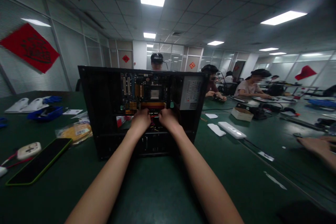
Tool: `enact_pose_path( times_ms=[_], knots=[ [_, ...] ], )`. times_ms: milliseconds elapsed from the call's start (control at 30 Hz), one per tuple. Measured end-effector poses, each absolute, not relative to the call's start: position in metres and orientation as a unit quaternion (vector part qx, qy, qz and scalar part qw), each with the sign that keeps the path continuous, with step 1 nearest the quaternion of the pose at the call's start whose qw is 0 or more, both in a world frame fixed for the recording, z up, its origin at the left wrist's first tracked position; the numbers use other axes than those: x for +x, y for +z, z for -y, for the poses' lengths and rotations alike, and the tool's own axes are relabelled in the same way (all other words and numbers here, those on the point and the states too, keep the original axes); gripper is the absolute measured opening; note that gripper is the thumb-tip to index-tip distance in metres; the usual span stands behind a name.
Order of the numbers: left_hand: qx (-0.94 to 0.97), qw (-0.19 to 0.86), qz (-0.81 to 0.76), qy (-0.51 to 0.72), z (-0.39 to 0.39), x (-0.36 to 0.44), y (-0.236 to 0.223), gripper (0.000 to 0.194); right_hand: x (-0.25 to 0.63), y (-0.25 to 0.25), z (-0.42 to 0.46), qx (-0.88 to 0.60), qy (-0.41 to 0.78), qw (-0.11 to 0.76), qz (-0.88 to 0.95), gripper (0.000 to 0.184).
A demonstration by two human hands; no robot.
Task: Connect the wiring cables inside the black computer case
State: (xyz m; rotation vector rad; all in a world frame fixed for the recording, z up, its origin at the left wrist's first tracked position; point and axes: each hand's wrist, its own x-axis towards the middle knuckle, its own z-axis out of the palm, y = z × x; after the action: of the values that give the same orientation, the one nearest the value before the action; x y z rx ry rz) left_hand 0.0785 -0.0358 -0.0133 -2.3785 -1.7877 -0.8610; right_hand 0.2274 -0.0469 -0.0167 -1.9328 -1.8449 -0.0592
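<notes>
An open black computer case (105, 112) stands on the green table with its side off, showing a motherboard (141, 92) and a grey power supply (191, 94). Both my arms reach into it. My left hand (141, 119) and my right hand (168, 118) sit side by side low inside the case, just under the motherboard's red slot. Their fingers curl inward around a bundle of red and black cables (154, 123), though the exact hold is hidden behind the knuckles.
A phone in a green case (39, 162) and a small white device (28, 149) lie at left, with a bagged pastry (75, 131) behind them. White remotes (232, 130) and a cardboard box (241, 113) lie at right. Another person's hand (319, 146) rests at far right; several people sit beyond.
</notes>
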Motion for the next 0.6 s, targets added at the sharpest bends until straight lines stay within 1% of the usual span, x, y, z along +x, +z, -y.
enact_pose_path(
  times_ms=[100, 167, 267, 467, 600],
  knots=[
    [-0.783, 0.059, 0.550, -0.284, 0.045, 0.076, -0.011, 0.027, 0.228, -0.015, 0.050, -0.702, -0.038, 0.242, 0.669, 0.030],
    [-0.807, 0.061, 0.521, -0.272, 0.046, 0.076, -0.011, 0.024, 0.228, -0.013, 0.053, -0.703, -0.047, 0.244, 0.666, 0.031],
    [-0.824, 0.053, 0.501, -0.257, 0.042, 0.075, -0.013, 0.019, 0.227, -0.011, 0.055, -0.706, -0.053, 0.246, 0.663, 0.030],
    [-0.830, 0.008, 0.470, -0.300, 0.032, 0.072, -0.019, 0.010, 0.227, -0.015, 0.054, -0.706, -0.047, 0.247, 0.662, 0.031],
    [-0.836, -0.022, 0.442, -0.325, 0.034, 0.074, -0.018, 0.008, 0.227, -0.017, 0.050, -0.683, -0.015, 0.280, 0.674, 0.032]
  ],
)
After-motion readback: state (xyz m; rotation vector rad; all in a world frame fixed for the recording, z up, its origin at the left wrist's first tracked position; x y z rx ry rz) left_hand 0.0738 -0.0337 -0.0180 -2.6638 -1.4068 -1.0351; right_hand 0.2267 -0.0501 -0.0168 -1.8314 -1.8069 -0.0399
